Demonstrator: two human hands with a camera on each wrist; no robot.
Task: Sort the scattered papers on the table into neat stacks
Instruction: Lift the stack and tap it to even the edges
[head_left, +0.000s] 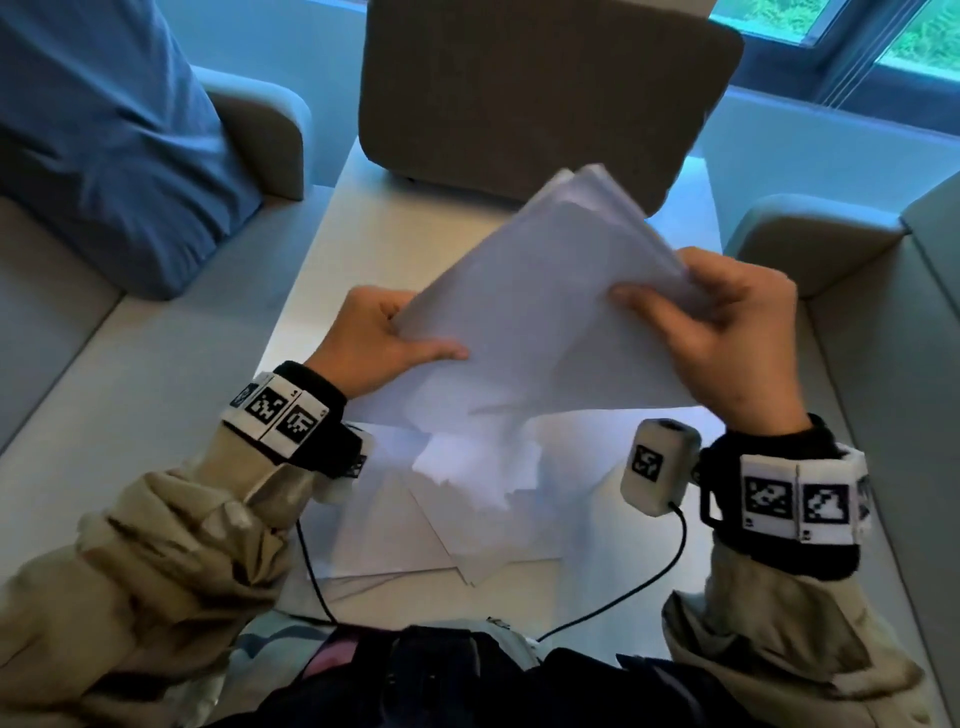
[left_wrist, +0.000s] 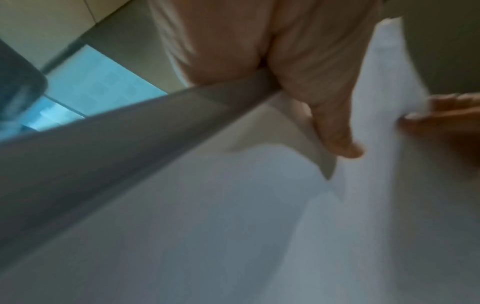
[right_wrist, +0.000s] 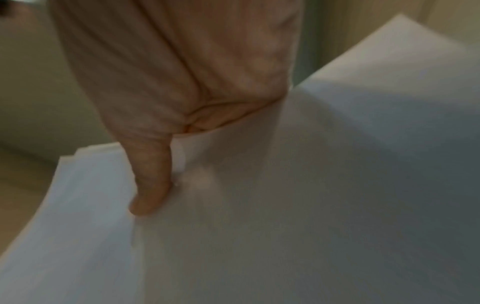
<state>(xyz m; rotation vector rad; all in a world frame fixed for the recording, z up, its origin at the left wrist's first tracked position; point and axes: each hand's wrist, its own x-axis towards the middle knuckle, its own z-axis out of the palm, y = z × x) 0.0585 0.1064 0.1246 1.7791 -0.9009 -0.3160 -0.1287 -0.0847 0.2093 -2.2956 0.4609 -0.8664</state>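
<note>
Two hands hold one sheaf between them. My left hand (head_left: 376, 343) pinches the near left corner of the bundle of white papers (head_left: 545, 312), thumb lying flat across the top sheet and the other fingers curled underneath, out of sight. My right hand (head_left: 727, 332) grips the right edge of the same bundle, thumb pressed onto the top face and the fingers wrapped round behind. In the left wrist view my thumb (left_wrist: 335, 131) clamps a folded-over corner against the sheets; in the right wrist view my thumb (right_wrist: 150, 185) presses down just beside the stepped edges of several sheets, which do not line up.

The bundle is lifted off the table (head_left: 374, 228) and tilted, its far corner pointing away from me toward the brown chair back (head_left: 545, 88). Below my wrists, more loose papers (head_left: 441, 519) lie overlapping at odd angles on the near part of the table, apart from the ones I hold. A blue cushion (head_left: 114, 140) leans on the pale sofa (head_left: 104, 374) to my left, and another pale seat (head_left: 883, 312) stands to my right.
</note>
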